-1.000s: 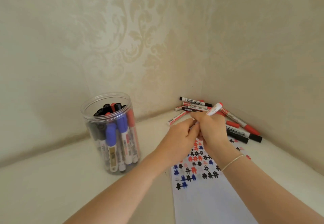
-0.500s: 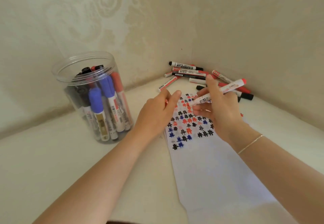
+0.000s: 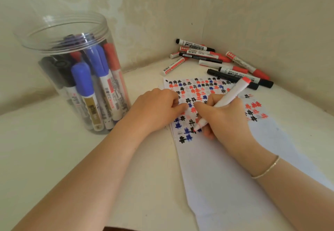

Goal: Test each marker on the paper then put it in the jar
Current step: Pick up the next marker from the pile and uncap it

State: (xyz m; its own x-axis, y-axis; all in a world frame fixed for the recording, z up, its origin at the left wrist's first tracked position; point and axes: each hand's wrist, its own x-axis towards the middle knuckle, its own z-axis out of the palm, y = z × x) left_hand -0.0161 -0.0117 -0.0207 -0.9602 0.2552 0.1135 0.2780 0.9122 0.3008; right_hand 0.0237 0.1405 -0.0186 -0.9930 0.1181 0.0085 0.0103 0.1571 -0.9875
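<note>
1. right hand (image 3: 224, 118) pinches red marker (image 3: 226, 100) in curled fingers, tip touching paper (image 3: 226, 167) at 7 o'clock.
2. left hand (image 3: 155, 109) rests on paper's left edge, fingers curled under.
3. jar (image 3: 59, 37) at 10 o'clock; loose markers (image 3: 216, 60) at 1 o'clock.

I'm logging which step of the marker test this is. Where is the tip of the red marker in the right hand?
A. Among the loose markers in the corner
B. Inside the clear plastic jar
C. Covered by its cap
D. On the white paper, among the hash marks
D: the right hand grips the white-barrelled red marker, its uncapped tip down on the white paper, among the hash marks.
</note>
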